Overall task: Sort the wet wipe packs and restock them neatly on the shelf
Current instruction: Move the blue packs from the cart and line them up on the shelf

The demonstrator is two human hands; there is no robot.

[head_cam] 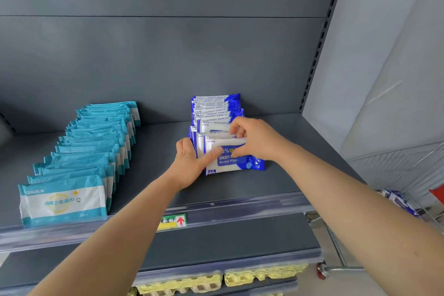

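A row of blue-and-white alcohol wipe packs [216,108] stands upright on the grey shelf [153,151], running from the back panel toward me. Both hands grip the front packs of that row. My left hand [189,163] presses the left end, thumb across the face of the front pack [234,163]. My right hand [254,138] pinches the top right edge of the same pack. A second row of teal-and-white wipe packs [89,149] stands at the left of the shelf, its front pack [62,199] near the shelf lip.
A price strip with a green tag and red arrow [172,221] runs along the shelf front. A lower shelf [216,240] sits beneath, with yellow egg cartons [259,274] below it. A wire cart [408,199] holding more blue packs stands at the right.
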